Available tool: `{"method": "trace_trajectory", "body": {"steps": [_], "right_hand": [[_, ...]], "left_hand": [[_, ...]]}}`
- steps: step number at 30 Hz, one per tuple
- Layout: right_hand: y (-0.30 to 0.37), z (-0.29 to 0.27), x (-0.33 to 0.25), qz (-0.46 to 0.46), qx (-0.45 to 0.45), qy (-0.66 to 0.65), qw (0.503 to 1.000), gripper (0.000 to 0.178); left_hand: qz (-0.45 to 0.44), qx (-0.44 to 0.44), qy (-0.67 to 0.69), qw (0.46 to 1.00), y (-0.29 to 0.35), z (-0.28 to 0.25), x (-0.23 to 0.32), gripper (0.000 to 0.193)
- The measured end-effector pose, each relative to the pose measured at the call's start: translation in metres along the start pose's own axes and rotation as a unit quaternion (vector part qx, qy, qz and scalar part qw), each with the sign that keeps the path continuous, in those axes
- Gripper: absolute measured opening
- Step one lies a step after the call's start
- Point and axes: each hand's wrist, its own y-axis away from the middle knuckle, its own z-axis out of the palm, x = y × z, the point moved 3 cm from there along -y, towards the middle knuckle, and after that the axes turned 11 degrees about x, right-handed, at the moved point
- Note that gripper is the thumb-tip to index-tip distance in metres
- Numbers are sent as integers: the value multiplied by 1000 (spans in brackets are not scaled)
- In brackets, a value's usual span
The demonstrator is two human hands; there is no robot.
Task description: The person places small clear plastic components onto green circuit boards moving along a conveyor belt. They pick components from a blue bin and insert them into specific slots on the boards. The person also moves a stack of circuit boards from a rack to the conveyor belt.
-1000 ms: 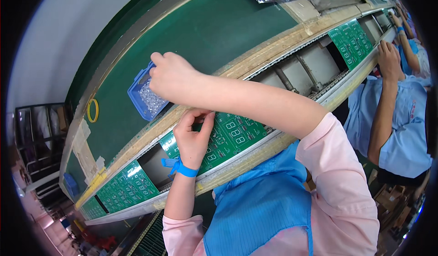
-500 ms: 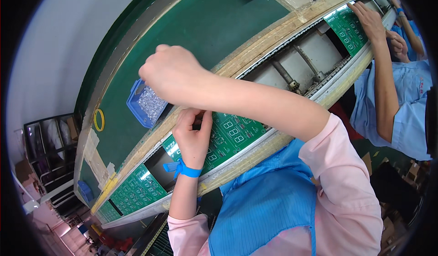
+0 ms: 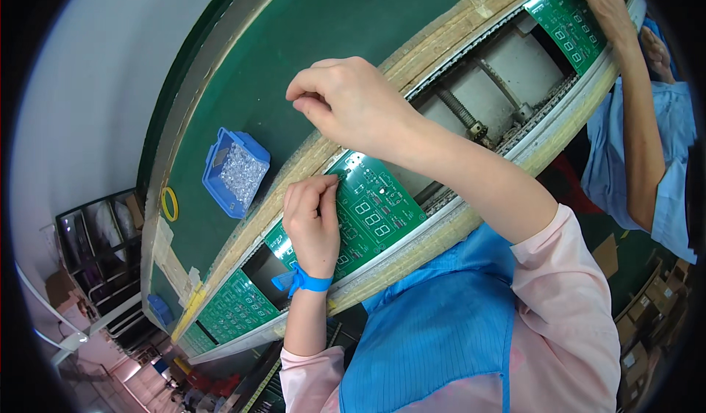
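A green circuit board (image 3: 382,211) with white printed digit outlines lies on the rail in front of me. My left hand (image 3: 312,218), with a blue strap (image 3: 312,282) round its wrist, rests over the board's left part. Its thumb and fingertips are pinched together just above the board; what they hold, if anything, is too small to see. Above the board's far edge, my right hand (image 3: 351,102) hangs in the air with fingers curled to the thumb, its contents hidden. A blue bin (image 3: 214,169) of small clear parts (image 3: 241,174) stands left of it.
More boards (image 3: 235,306) lie along the rail at lower left. At upper right a co-worker's hand (image 3: 607,8) touches another board (image 3: 565,30). Between boards the rail opens onto a threaded rod (image 3: 457,108). A yellow tape ring (image 3: 170,203) lies on the green bench (image 3: 316,27).
My right hand has moved rightward from above the blue bin to beyond the board's far edge. My left hand stays pinched at the board. The view has shifted slightly.
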Motion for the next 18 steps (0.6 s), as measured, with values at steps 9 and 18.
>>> {"method": "trace_trajectory", "body": {"steps": [9,18], "right_hand": [[1,1,3,4,-12,8,1000,12],[-1,-2,3,6,1,9,1000,12]], "left_hand": [[80,53,31,995,2,3,-9,15],[-12,53,71,996,6,7,-14,16]]}}
